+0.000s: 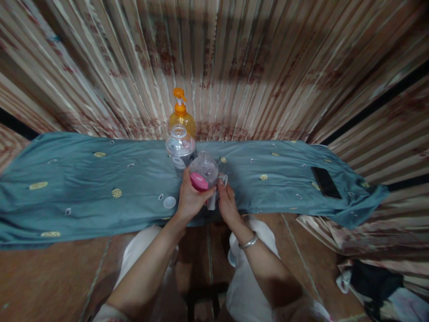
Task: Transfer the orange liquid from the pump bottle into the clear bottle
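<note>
Left hand (pixel 191 200) clasped round clear pink-labelled plastic bottle (pixel 203 172); right hand (pixel 226 203) pinching crumpled white cloth (pixel 214 197).

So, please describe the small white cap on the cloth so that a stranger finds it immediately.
Find the blue-green cloth spread before the striped curtain. The white cap lies flat on it, just beside the left hand. Unlike the bottles nearby, it is a small, low disc.

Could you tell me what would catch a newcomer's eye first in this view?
Probably the two hands at the centre: the left hand grips a clear bottle with a pink label, while the right hand presses a white cloth against it. Just behind stand another clear bottle and an orange pump bottle, all on a teal cloth.
</note>
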